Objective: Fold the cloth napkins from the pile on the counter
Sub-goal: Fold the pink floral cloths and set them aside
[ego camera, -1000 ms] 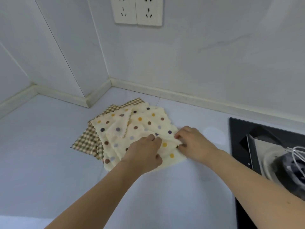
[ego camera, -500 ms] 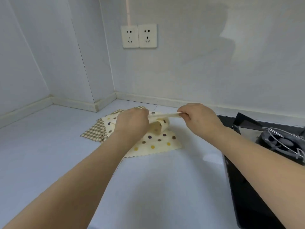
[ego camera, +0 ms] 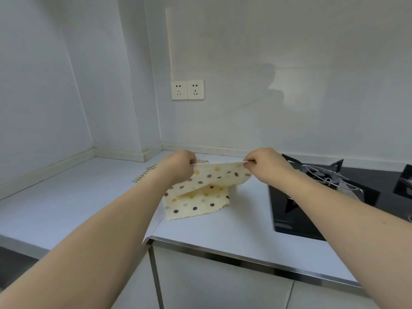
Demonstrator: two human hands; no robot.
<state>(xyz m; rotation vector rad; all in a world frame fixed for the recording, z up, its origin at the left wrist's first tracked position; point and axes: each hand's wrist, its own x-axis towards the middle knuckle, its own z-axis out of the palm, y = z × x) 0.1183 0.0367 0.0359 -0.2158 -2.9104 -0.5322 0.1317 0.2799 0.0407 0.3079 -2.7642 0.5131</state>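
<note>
A cream napkin with coloured polka dots point(ego camera: 219, 176) hangs stretched between my two hands above the white counter point(ego camera: 66, 204). My left hand point(ego camera: 181, 162) pinches its left top corner and my right hand point(ego camera: 264, 161) pinches the right top corner. The cloth sags and curls under in the middle. Below it another dotted napkin point(ego camera: 196, 208) lies flat on the counter. A brown checked napkin point(ego camera: 147, 172) peeks out behind my left forearm, mostly hidden.
A black gas hob point(ego camera: 334, 197) with metal pan supports and a wire whisk sits to the right. Two wall sockets point(ego camera: 187, 89) are on the back wall. The counter's front edge point(ego camera: 245, 259) runs close below the napkins, with cabinet doors beneath.
Both hands have lifted the top dotted napkin off the pile and pulled its upper edge taut, moving apart. The camera has tilted up and back.
</note>
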